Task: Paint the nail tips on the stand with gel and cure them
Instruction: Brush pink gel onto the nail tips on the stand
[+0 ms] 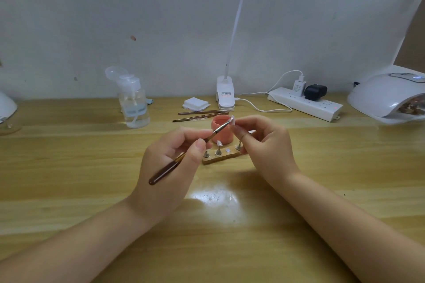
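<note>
Two hands over wooden table (69, 167): brush meets nail tip.
L hand (170, 167) pinches 1 dark-brown wood-handled gel brush (184, 156), bristles on 1 clear plastic nail tip (232, 119) pinched in R hand (266, 147) fingertips, above pink round gel pot (222, 132). Just near of pot: 1 light wooden nail stand (220, 158) w/ 3 metal pegs visible, 1 clear tip on it. Far: 2 spare brushes (202, 115), 2 clear pump bottles (134, 104), 1 white clip lamp (225, 94), 1 white power strip (305, 103); far right, 1 white curing lamp (386, 96).
</note>
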The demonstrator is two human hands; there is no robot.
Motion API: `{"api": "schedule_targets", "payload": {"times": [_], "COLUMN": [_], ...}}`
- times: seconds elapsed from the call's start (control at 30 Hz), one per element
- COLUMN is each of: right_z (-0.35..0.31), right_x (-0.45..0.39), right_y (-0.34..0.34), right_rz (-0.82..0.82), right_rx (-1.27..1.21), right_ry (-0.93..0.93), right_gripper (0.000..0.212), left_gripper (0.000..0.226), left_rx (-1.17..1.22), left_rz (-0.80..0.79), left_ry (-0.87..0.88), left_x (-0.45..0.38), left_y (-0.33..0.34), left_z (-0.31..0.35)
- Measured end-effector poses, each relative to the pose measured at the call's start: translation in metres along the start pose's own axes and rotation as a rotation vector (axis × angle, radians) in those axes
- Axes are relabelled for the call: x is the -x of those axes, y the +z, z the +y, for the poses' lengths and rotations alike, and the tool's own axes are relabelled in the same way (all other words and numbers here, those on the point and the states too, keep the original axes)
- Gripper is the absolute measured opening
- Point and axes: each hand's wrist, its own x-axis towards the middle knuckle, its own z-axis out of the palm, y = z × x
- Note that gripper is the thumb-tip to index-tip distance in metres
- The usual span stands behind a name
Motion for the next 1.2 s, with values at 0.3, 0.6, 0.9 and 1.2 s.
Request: {"api": "schedule_targets", "payload": {"times": [0.3, 0.6, 0.9, 1.2], "right_z": [0.0001, 0.0021, 0.0017, 0.0000], "right_x": [-0.0013, -0.0006, 0.0000, 0.0010], "right_y": [-0.0004, 0.0011, 0.0024, 0.0008], "right_rz": [0.014, 0.043, 0.021, -0.006], "right_rx": [-0.016, 0.042, -0.005, 0.003], "right_ry": [-0.012, -0.050, -0.001, -0.010], "right_gripper": [0.011, 0.020, 0.012, 0.023], "left_gripper": [0.020, 0.017, 0.018, 0.017], "left_rx": [-0.068, -0.130, 0.036, 0.082], "left_rz": [0.029, 0.007, 0.078, 0.042], "left_ry": [-0.005, -0.025, -0.048, -0.065], "left_x": [0.0001, 0.0013, -0.0001, 0.0011], "left_y": [0.0001, 0.0003, 0.0023, 0.0017], "left_z": [0.0028, 0.0028, 0.0048, 0.0067]}}
